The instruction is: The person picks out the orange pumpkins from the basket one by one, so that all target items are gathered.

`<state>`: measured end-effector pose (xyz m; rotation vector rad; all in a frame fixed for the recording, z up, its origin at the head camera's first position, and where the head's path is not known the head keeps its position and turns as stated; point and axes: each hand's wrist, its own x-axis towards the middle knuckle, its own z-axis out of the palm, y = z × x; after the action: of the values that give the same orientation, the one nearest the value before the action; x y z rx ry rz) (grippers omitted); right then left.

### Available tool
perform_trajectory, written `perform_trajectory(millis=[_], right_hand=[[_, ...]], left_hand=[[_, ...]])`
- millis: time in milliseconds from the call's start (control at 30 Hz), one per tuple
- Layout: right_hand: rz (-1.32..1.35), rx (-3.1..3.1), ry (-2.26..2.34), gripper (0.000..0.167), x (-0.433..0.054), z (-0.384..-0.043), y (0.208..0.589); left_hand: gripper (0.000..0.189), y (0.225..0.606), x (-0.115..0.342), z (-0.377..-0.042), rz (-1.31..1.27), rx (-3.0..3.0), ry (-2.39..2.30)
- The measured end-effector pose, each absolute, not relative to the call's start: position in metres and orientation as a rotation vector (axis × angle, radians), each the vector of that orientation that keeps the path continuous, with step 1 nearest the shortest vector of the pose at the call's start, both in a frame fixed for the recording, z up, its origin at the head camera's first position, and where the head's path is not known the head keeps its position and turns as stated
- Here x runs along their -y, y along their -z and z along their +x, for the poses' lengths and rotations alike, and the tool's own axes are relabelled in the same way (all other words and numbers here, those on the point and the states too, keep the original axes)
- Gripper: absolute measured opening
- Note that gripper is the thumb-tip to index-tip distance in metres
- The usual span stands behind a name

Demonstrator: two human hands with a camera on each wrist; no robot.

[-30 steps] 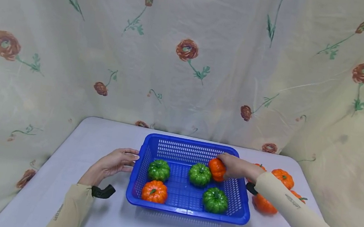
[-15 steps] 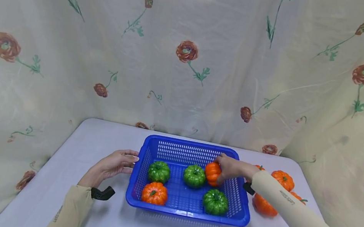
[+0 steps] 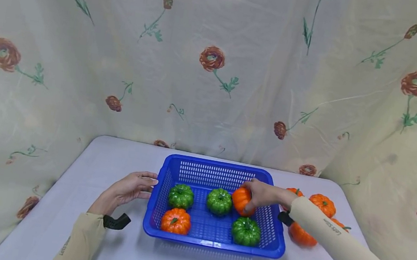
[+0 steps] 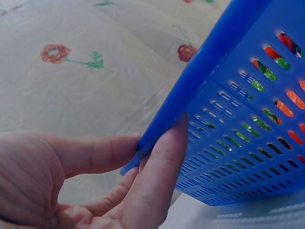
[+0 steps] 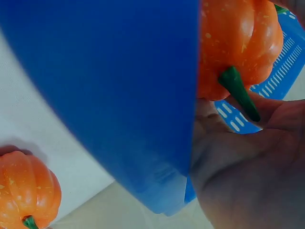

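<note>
The blue plastic basket (image 3: 212, 244) stands on the table. At its left side my left hand (image 3: 132, 188) pinches the rim (image 4: 164, 119), thumb on one side and fingers (image 4: 159, 176) against the outer wall. Inside the basket, toward the right, my right hand (image 3: 261, 194) grips an orange toy pumpkin (image 3: 241, 200) with a green stem (image 5: 238, 93). Directly left of it is a green pumpkin (image 3: 219, 201); another green pumpkin (image 3: 246, 231) lies in front. On the basket's left side are a third green pumpkin (image 3: 181, 196) and an orange pumpkin (image 3: 176, 220).
Several orange pumpkins lie right of the basket, among them one at the back (image 3: 323, 204) and one nearer (image 3: 302, 234), partly hidden by my right forearm. A white cloth covers the table (image 3: 111, 249). Behind hangs a flowered curtain (image 3: 230, 119).
My right hand has moved left inside the basket with the orange pumpkin, which now sits tilted. The green pumpkin beside it has shifted left. My left hand has stayed at the rim.
</note>
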<state>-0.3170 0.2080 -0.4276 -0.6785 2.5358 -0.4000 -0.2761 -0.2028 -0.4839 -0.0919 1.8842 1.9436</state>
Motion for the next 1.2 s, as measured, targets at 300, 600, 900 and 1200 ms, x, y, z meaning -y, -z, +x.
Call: perform_trajectory(millis=[300, 600, 900, 1200], right_hand=[[-0.595, -2.547, 0.536, 0.073, -0.208, -0.313, 0.426], [-0.529, -2.564, 0.490, 0.082, -0.208, -0.310, 0.424], [-0.639, -2.638, 0.548, 0.077, -0.212, -0.306, 0.421], [-0.593, -2.720, 0.660, 0.083, -0.244, -0.281, 0.386]], left_hand=[[0.045, 0.482, 0.202, -0.276, -0.089, -1.887, -1.942], [0.047, 0.481, 0.202, -0.274, -0.084, -1.888, -1.934], [0.046, 0.480, 0.202, -0.275, -0.084, -1.895, -1.942], [0.049, 0.481, 0.203, -0.274, -0.085, -1.890, -1.944]])
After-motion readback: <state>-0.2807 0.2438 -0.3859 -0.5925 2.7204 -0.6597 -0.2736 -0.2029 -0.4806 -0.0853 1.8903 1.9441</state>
